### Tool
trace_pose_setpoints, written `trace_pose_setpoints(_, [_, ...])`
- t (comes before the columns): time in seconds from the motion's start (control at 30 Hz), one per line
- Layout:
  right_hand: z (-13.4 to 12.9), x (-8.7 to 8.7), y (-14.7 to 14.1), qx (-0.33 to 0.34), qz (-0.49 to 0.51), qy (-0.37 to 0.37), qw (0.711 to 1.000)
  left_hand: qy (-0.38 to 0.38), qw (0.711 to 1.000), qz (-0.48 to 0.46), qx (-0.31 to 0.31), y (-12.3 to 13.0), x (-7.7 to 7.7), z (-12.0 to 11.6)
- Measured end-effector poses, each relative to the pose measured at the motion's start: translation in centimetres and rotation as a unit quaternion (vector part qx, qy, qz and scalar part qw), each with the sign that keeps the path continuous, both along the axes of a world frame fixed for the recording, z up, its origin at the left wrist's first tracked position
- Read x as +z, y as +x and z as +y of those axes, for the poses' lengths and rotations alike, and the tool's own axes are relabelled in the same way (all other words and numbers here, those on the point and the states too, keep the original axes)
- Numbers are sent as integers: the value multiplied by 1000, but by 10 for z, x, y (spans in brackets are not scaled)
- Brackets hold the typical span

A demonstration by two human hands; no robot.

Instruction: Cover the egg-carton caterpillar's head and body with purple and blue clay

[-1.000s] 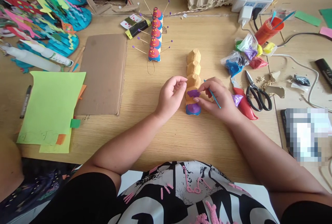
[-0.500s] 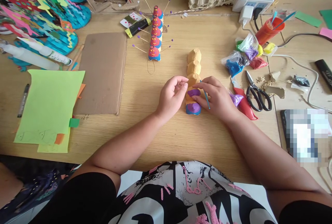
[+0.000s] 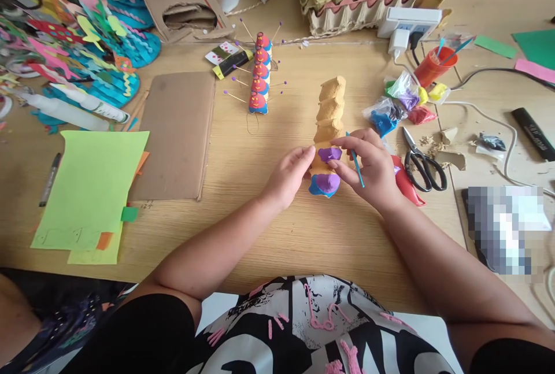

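A strip of egg carton cups (image 3: pixel 330 109), yellow-orange at the far end, stands lengthwise before me. Its nearest cup is covered in purple clay (image 3: pixel 328 182) with a blue band at the base, and more purple clay (image 3: pixel 329 154) lies on the second cup. My left hand (image 3: pixel 289 176) is closed against the strip's left side, some fingertips hidden. On the right side, my right hand (image 3: pixel 368 169) keeps a thin blue clay tool (image 3: pixel 356 166) in its fingers, while thumb and forefinger reach to the purple clay on the second cup.
A red and blue caterpillar model (image 3: pixel 260 76) stands behind. Scissors (image 3: pixel 421 165), a red cutter (image 3: pixel 406 182), bagged clay (image 3: pixel 384 122) and a red cup (image 3: pixel 435 67) lie rightward. Cardboard (image 3: pixel 176 137) and green paper (image 3: pixel 93 183) lie leftward; egg trays (image 3: pixel 359 1) are stacked at the back.
My left hand has closed in against the strip's side. The strip's far end has swung slightly right. My right fingers remain at the second cup. The camera view has shifted a little.
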State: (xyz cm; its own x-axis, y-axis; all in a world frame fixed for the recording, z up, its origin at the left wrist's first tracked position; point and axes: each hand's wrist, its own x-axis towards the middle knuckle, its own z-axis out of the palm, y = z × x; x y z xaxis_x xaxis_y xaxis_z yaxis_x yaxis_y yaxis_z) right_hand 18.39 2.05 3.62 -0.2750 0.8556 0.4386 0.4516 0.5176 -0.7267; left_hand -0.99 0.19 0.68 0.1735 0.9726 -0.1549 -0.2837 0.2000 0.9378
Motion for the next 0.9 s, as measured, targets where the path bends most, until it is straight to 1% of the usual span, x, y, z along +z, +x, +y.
trace_pose_setpoints(0.07, [0,1,0,4,2,4,1000,-31,996,-64,-44,1,3,0])
trace_pose_setpoints(0.1, [0,0,0,7,4,5,1000,-39,994,-89,-55,2,4,-1])
trace_pose_setpoints(0.17, [1,0,1,13,13,0,1000,-48,990,-118,-57,2,5,-1])
trace_pose_setpoints(0.4, [0,0,4,62,74,-61,993,-67,985,-147,-64,2,-5,-3])
trace_pose_setpoints(0.5, [-3,0,4,46,98,-78,991,-56,987,-137,-60,1,-6,-2])
trace_pose_setpoints(0.57, [-4,-2,3,31,102,-75,991,-43,989,-126,-60,1,-7,-1])
trace_pose_setpoints(0.67, [-4,-6,3,42,86,-58,994,-34,989,-123,-75,0,-6,-1])
trace_pose_setpoints(0.83, [-5,-11,2,47,80,-36,995,-46,974,-197,-102,1,-2,-2])
trace_pose_setpoints(0.9, [-5,-11,2,52,83,-35,995,-63,971,-212,-90,1,2,-4])
